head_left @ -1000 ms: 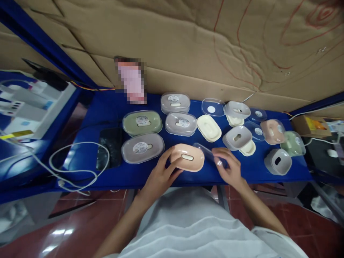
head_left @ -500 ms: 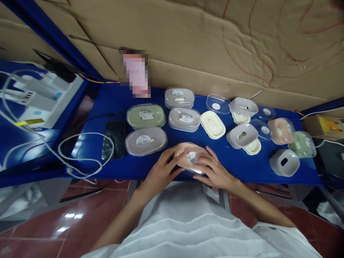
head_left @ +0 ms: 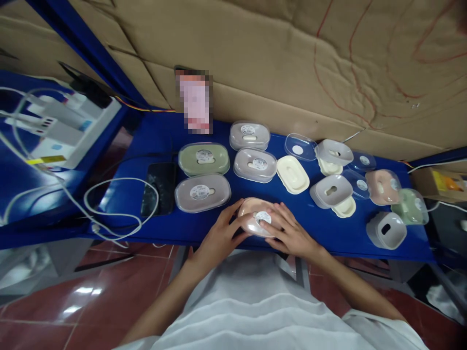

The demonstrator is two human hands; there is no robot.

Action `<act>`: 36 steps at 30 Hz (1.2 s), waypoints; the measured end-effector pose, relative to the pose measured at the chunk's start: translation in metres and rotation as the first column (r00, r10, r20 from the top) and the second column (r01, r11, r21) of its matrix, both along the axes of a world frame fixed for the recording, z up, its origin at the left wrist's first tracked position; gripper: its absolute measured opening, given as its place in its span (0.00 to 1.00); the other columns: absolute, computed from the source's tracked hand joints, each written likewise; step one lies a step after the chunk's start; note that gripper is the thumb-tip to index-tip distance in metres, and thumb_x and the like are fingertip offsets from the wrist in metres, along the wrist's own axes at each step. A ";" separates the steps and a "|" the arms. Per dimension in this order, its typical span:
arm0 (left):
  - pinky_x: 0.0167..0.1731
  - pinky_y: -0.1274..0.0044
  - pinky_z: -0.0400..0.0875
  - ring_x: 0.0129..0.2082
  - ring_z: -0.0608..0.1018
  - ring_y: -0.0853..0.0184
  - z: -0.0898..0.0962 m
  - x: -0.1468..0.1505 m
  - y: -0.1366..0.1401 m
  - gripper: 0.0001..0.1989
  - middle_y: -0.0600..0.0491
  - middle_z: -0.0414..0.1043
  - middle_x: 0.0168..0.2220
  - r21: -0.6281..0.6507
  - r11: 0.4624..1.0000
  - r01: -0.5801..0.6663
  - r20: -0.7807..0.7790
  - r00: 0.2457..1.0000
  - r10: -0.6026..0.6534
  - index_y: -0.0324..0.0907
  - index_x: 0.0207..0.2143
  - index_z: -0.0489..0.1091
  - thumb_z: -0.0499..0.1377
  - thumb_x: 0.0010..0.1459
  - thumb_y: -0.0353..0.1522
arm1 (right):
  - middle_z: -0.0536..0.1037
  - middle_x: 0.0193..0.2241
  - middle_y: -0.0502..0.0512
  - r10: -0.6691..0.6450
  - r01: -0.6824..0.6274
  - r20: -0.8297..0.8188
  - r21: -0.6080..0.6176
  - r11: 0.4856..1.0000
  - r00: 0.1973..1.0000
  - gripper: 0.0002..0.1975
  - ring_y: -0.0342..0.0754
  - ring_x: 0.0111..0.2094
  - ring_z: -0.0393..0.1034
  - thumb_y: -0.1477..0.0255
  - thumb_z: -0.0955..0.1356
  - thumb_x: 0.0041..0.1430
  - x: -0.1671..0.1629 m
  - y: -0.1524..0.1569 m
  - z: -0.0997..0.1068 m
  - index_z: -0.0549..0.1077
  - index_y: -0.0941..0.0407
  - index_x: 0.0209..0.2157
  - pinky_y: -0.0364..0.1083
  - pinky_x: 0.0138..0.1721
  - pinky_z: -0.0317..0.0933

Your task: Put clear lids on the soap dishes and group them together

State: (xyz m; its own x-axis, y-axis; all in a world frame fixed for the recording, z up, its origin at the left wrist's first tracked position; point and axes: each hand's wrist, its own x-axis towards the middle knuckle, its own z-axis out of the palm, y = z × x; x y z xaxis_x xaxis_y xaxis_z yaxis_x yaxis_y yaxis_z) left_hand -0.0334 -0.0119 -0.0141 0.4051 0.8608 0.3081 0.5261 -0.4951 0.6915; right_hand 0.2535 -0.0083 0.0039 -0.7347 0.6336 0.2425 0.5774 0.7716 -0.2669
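Both hands were on a pink soap box [head_left: 255, 221] at the near edge of the blue bench [head_left: 204, 231], front centre. Left hand [head_left: 219, 238] cupped the box's left side, fingers curled round the rim, grip closed on it. Right hand [head_left: 292, 236] lay over the right part of the clear lid [head_left: 263, 218], fingers spread and pressing down, so that grip was flat on the lid rather than clenched. Lid sat on top of the pink box, round white sticker facing up; whether it was fully seated could not be told.

Just left of the box stood a grey lidded box [head_left: 203, 192], and behind that a green lidded box [head_left: 204, 158]. Two more grey lidded boxes sat further back, one in mid bench [head_left: 255, 165] and one by the cardboard wall [head_left: 249, 135]. A cream tray [head_left: 292, 174] lay uncovered right of those. Beyond it, a loose clear lid [head_left: 300, 147], a grey shell on a cream base [head_left: 331, 190], another grey and cream pair [head_left: 333, 154], a pink box [head_left: 381, 186], a green box [head_left: 410, 206] and a grey shell [head_left: 386, 229] lay scattered towards the right end. A dark phone [head_left: 160, 188] lay flat on the left part of the bench, white cable [head_left: 109, 214] looped beside it.
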 end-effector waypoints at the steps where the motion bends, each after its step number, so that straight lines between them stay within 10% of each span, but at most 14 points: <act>1: 0.62 0.58 0.76 0.69 0.71 0.51 0.000 0.000 0.000 0.30 0.41 0.63 0.70 -0.001 1.000 0.001 0.007 1.000 -0.001 0.52 0.66 0.66 0.69 0.65 0.32 | 0.67 0.70 0.63 -0.008 0.008 -0.001 -0.011 1.000 1.000 0.31 0.65 0.77 0.47 0.65 0.70 0.72 -0.001 0.000 0.003 0.63 0.49 0.73 0.70 0.71 0.58; 12: 0.64 0.59 0.74 0.69 0.70 0.52 0.000 -0.006 0.001 0.29 0.43 0.64 0.69 -0.115 0.993 0.018 0.117 0.993 -0.005 0.53 0.66 0.67 0.68 0.65 0.37 | 0.63 0.73 0.61 -0.039 0.038 0.073 0.015 0.999 0.997 0.37 0.64 0.78 0.43 0.71 0.66 0.73 -0.017 -0.011 0.027 0.51 0.50 0.77 0.68 0.72 0.58; 30: 0.69 0.60 0.68 0.69 0.71 0.55 -0.003 -0.008 0.001 0.34 0.46 0.67 0.69 -0.129 0.991 0.024 0.152 0.988 -0.004 0.54 0.70 0.64 0.69 0.65 0.36 | 0.55 0.76 0.62 -0.057 0.056 0.073 0.008 0.998 0.996 0.36 0.69 0.78 0.42 0.61 0.72 0.69 -0.011 -0.006 0.008 0.60 0.46 0.74 0.73 0.70 0.57; 36: 0.69 0.61 0.68 0.69 0.71 0.56 -0.002 -0.007 0.002 0.31 0.47 0.67 0.68 -0.153 0.988 0.005 0.162 0.987 0.020 0.54 0.69 0.65 0.67 0.66 0.38 | 0.42 0.79 0.59 -0.099 0.099 -0.010 -0.039 0.994 0.995 0.46 0.68 0.77 0.44 0.65 0.75 0.66 -0.007 0.000 0.003 0.49 0.39 0.77 0.70 0.70 0.59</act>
State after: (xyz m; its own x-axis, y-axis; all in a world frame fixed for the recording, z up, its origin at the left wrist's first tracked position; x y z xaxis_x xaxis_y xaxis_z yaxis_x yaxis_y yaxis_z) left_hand -0.0402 -0.0097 -0.0160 0.3533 0.9056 0.2344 0.4036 -0.3736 0.8352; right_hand 0.2468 -0.0080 0.0072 -0.6649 0.7122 0.2251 0.6471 0.6998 -0.3026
